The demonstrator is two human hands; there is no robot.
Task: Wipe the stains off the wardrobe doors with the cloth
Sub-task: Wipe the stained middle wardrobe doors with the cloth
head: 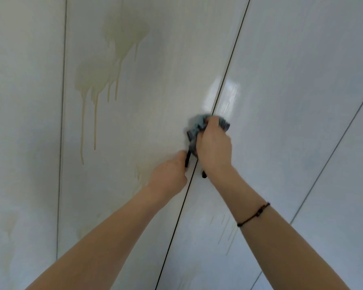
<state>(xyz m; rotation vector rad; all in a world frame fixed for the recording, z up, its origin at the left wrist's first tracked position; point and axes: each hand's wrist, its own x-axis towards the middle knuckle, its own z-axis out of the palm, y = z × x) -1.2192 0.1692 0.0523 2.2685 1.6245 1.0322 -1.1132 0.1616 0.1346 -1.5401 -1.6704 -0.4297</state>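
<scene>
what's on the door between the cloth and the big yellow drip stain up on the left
In the head view, nothing distinct: bare glossy door panel separates the cloth, gripped by the right hand, from the drip stain.

Illumination: soft, even daylight, moderately bright; source not visible. Glare: one white patch on the glossy wardrobe doors [228, 88], at about 1 o'clock from frame centre. Shadows: faint grey smudge at 9 o'clock on the left panel. Sharpness: generally soft; cloth [199, 127] motion-blurred. Distortion: wide-angle; door seams splay outward toward the 5 and 7 o'clock edges.
</scene>
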